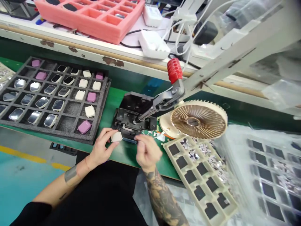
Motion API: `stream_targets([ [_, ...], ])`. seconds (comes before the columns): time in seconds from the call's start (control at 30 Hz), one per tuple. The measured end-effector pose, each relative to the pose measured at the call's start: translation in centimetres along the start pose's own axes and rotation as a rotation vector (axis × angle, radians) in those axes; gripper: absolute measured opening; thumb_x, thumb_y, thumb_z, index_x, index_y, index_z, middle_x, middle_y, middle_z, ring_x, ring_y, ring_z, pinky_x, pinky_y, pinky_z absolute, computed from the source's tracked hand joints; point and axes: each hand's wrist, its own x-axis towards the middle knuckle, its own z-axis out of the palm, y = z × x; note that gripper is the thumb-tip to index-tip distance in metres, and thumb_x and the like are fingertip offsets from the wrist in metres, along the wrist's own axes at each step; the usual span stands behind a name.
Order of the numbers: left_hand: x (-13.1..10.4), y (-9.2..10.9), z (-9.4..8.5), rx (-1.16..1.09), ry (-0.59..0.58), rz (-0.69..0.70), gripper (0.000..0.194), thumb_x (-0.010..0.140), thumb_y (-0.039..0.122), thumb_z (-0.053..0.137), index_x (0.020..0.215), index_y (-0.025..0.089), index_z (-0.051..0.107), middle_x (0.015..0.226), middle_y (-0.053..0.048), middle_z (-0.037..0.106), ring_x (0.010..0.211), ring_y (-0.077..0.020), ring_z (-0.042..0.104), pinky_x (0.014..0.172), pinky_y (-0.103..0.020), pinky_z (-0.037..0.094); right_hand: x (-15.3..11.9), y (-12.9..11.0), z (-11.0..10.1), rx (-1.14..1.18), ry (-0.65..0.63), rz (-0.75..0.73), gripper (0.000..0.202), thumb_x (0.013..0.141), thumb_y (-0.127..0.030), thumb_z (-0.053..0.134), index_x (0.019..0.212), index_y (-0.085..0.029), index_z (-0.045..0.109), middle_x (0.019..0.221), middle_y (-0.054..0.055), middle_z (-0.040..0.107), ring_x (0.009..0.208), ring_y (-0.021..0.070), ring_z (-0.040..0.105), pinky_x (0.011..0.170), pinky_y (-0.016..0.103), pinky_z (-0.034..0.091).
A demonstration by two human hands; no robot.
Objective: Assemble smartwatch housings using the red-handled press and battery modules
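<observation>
My left hand holds a small off-white watch case between thumb and fingers, just left of the front of a black clamp press. My right hand is at the press's front right edge, its fingers curled together; whatever may be between them is too small to make out. The press has a lever with a red grip pointing up to the right. Left of the press, a dark foam tray holds several watch cases in off-white and purple, many with dark glass faces.
A beige fan stands right of the press. In front of it lies a cream tray with black pads and small parts. Plastic-covered trays lie farther right. A shelf above carries a pink foam tray, white boxes and cables.
</observation>
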Motion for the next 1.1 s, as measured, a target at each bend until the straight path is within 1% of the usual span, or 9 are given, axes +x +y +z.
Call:
stream_targets([
  [0.13, 0.3, -0.2, 0.3, 0.057, 0.03, 0.009, 0.045, 0.112, 0.029, 0.07, 0.156, 0.023, 0.064, 0.134, -0.014, 0.067, 0.103, -0.0213, 0.069, 0.086, -0.035, 0.063, -2.4, 1.3, 2.7, -0.3, -0.446, 0.138, 0.045, 0.109, -0.014, 0.051, 0.151, -0.015, 0.067, 0.142, 0.022, 0.072, 0.135, 0.0352, 0.068, 0.116, 0.057, 0.06],
  [0.27, 0.7, -0.3, 0.6, 0.129, 0.038, 0.028, 0.045, 0.111, 0.028, 0.069, 0.155, 0.022, 0.062, 0.135, -0.014, 0.067, 0.093, -0.0187, 0.068, 0.08, -0.033, 0.062, -0.5, 2.6, 4.4, -0.321, -0.63, 0.167, 0.047, 0.103, -0.003, 0.05, 0.142, -0.013, 0.073, 0.131, 0.022, 0.075, 0.123, 0.0361, 0.071, 0.113, 0.057, 0.061],
  [0.4, 1.0, -0.2, 0.5, 0.246, 0.042, 0.051, 0.04, 0.115, 0.029, 0.063, 0.154, 0.022, 0.06, 0.138, -0.014, 0.069, 0.079, -0.0146, 0.067, 0.073, -0.031, 0.062, 0.1, 2.3, 3.2, -0.258, -0.579, 0.187, 0.036, 0.111, -0.012, 0.049, 0.136, -0.015, 0.075, 0.126, 0.018, 0.076, 0.123, 0.032, 0.072, 0.111, 0.049, 0.063],
  [0.53, 2.3, -0.1, 1.2, 0.427, -0.04, 0.087, 0.034, 0.116, 0.03, 0.061, 0.149, 0.025, 0.069, 0.144, -0.013, 0.075, 0.1, -0.0218, 0.08, 0.079, -0.031, 0.063, -2.0, 0.3, 0.0, -0.054, -0.417, 0.255, 0.047, 0.116, -0.017, 0.05, 0.161, -0.024, 0.059, 0.149, 0.015, 0.068, 0.143, 0.0267, 0.065, 0.123, 0.045, 0.058],
  [0.73, 5.8, -0.2, 3.2, 0.664, -0.192, 0.119, 0.028, 0.115, 0.03, 0.061, 0.107, 0.023, 0.088, 0.095, -0.011, 0.082, 0.074, -0.0266, 0.08, 0.057, -0.032, 0.051, -4.7, -1.7, -3.1, 0.069, -0.293, 0.378, 0.056, 0.114, -0.014, 0.053, 0.168, -0.032, 0.054, 0.155, 0.013, 0.065, 0.146, 0.0235, 0.066, 0.124, 0.042, 0.059],
  [0.8, 6.1, -0.1, 3.4, 0.688, -0.228, 0.145, 0.029, 0.114, 0.026, 0.061, 0.107, 0.023, 0.089, 0.088, -0.011, 0.082, 0.072, -0.0272, 0.08, 0.057, -0.031, 0.051, -4.9, -1.8, -3.3, 0.078, -0.286, 0.379, 0.057, 0.114, -0.013, 0.054, 0.167, -0.032, 0.054, 0.155, 0.012, 0.066, 0.145, 0.0228, 0.067, 0.125, 0.041, 0.059],
  [0.87, 5.7, -0.1, 3.0, 0.695, -0.26, 0.173, 0.03, 0.114, 0.022, 0.059, 0.12, 0.023, 0.088, 0.102, -0.012, 0.086, 0.074, -0.0263, 0.082, 0.059, -0.031, 0.056, -5.0, -1.8, -3.2, 0.086, -0.275, 0.372, 0.056, 0.113, -0.013, 0.054, 0.166, -0.031, 0.055, 0.153, 0.012, 0.067, 0.144, 0.0225, 0.068, 0.124, 0.04, 0.06],
  [1.0, 3.2, -0.2, 1.5, 0.4, -0.228, 0.125, 0.035, 0.115, 0.03, 0.056, 0.139, 0.024, 0.082, 0.145, -0.013, 0.081, 0.106, -0.0282, 0.086, 0.082, -0.035, 0.07, -4.7, -2.1, -2.2, 0.13, -0.245, 0.309, 0.055, 0.112, -0.013, 0.057, 0.165, -0.028, 0.055, 0.152, 0.013, 0.069, 0.141, 0.023, 0.068, 0.121, 0.041, 0.062],
  [1.1, 1.3, 0.0, 0.8, -0.022, -0.265, -0.076, 0.037, 0.114, 0.039, 0.063, 0.146, 0.025, 0.076, 0.133, -0.011, 0.086, 0.099, -0.0237, 0.086, 0.085, -0.033, 0.072, -4.1, -2.7, -1.1, 0.128, -0.259, 0.194, 0.053, 0.109, -0.013, 0.062, 0.16, -0.027, 0.058, 0.145, 0.012, 0.073, 0.133, 0.0244, 0.071, 0.113, 0.043, 0.065],
])
